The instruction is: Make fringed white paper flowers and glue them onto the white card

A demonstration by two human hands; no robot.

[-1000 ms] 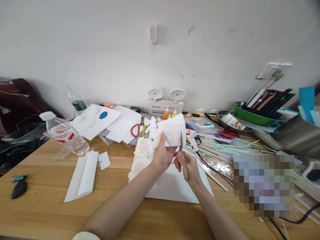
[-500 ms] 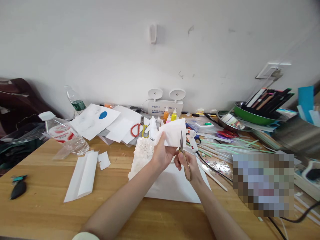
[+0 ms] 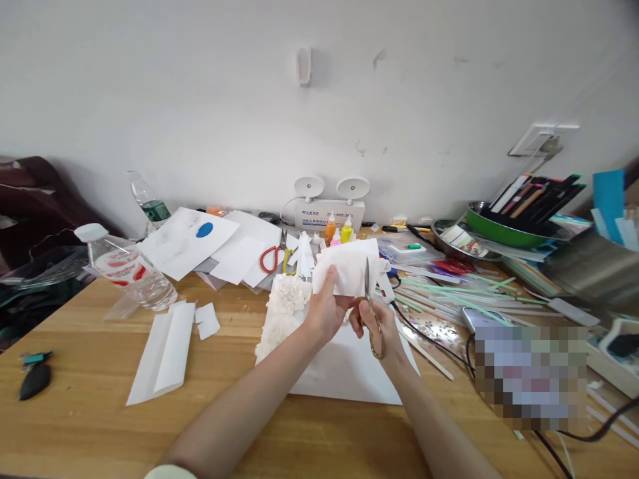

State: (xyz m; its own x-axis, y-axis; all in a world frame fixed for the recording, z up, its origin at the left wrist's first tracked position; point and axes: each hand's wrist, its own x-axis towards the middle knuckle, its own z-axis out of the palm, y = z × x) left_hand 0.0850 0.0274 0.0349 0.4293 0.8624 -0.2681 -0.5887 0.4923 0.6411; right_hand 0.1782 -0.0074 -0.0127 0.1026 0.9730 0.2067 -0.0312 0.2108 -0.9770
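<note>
My left hand (image 3: pixel 324 307) grips a piece of white paper (image 3: pixel 344 266) by its lower left part, thumb on the near face. In my right hand (image 3: pixel 382 326) is a pair of scissors (image 3: pixel 368 279) with gold-coloured handles, blades pointing up. Those blades lie against the right part of the paper, near its lower edge. Beneath both hands a large white sheet (image 3: pixel 344 372) rests on the wooden table (image 3: pixel 150 432). White crumbly material (image 3: pixel 282 319) covers that sheet's left side. Just behind the paper, a white glue gun (image 3: pixel 385 283) is partly hidden.
At left are a folded white paper (image 3: pixel 162 352), small paper squares (image 3: pixel 207 320) and a water bottle (image 3: pixel 132 269). Red-handled scissors (image 3: pixel 269 259) and small paint bottles (image 3: pixel 330 229) lie farther back. Thin strips (image 3: pixel 459 293), a black cable (image 3: pixel 434 342) and a green bowl of pens (image 3: pixel 499 223) crowd the right.
The held paper has shifted and turned slightly, and more of it now shows to the right of the scissors. Both hands remain in nearly the same place.
</note>
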